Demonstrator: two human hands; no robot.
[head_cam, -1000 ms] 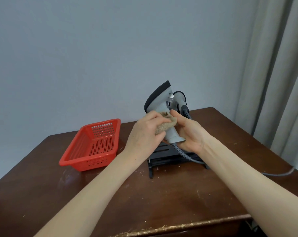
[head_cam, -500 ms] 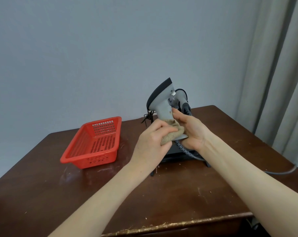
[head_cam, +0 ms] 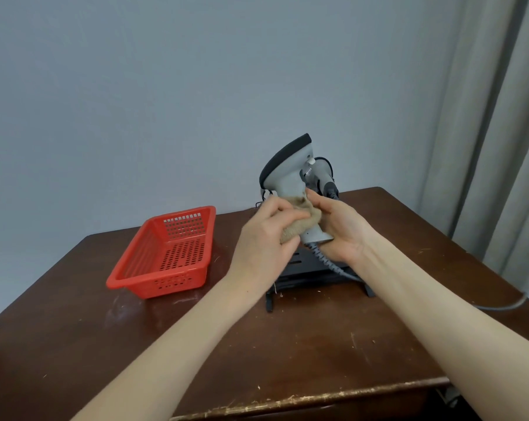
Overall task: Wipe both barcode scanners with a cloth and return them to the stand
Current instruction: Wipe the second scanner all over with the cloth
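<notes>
My right hand (head_cam: pixel 340 229) holds a grey barcode scanner (head_cam: pixel 289 173) with a black head upright by its handle, above the black stand (head_cam: pixel 305 270). My left hand (head_cam: pixel 264 238) grips a tan cloth (head_cam: pixel 299 221) and presses it round the scanner's handle. Behind the held scanner, a second grey scanner (head_cam: pixel 322 174) sits on the stand, mostly hidden. A coiled grey cable (head_cam: pixel 324 258) hangs from the held scanner's base down over the stand.
A red perforated plastic basket (head_cam: pixel 166 253) stands on the dark wooden table (head_cam: pixel 257 354) to the left of the stand. A grey cable (head_cam: pixel 500 305) trails off the table's right edge. Curtains hang at the right. A wall stands close behind.
The cloth in my left hand slid down the scanner's handle and back up along it. The scanner stays upright in my right hand, shifted slightly.
</notes>
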